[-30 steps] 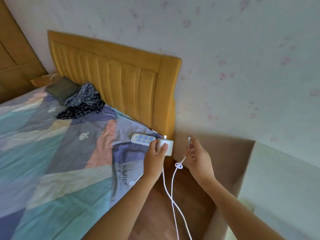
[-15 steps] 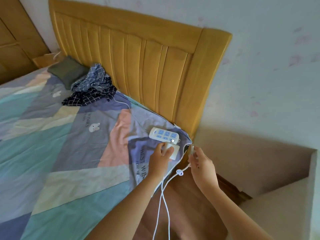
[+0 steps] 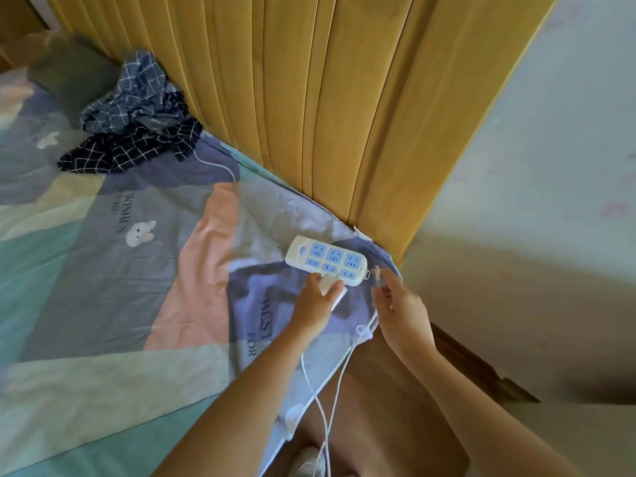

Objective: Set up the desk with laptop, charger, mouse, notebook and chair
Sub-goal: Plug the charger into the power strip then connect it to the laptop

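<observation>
**Q:** What has moved?
**A:** The left hand [image 3: 315, 299] has brought the charger [image 3: 339, 293] down from above the bed to the near long edge of the power strip [image 3: 327, 260]. The view has closed in on the bed corner.

**Q:** State of the hands?
**A:** Left hand: fingers curled over the charger, holding it against the strip's near row of sockets. Right hand [image 3: 401, 306]: thumb and fingers pinch the cable plug [image 3: 378, 274] just beside the strip's right end.

**Q:** Orientation?
**A:** The plug tip points up, toward the headboard [image 3: 344, 98]. The charger's long axis cannot be told because the fingers cover most of it. The strip lies flat with its sockets up and its long axis parallel to the headboard base. Two strands of white cable [image 3: 335, 399] hang below the hands.

**Q:** Surface and room?
**A:** A patchwork bedsheet [image 3: 120, 304] covers the bed. A checked cloth [image 3: 137, 122] lies against the yellow headboard. A pale wall [image 3: 550, 166] stands at right, and a brown floor [image 3: 395, 425] lies beside the bed.
</observation>
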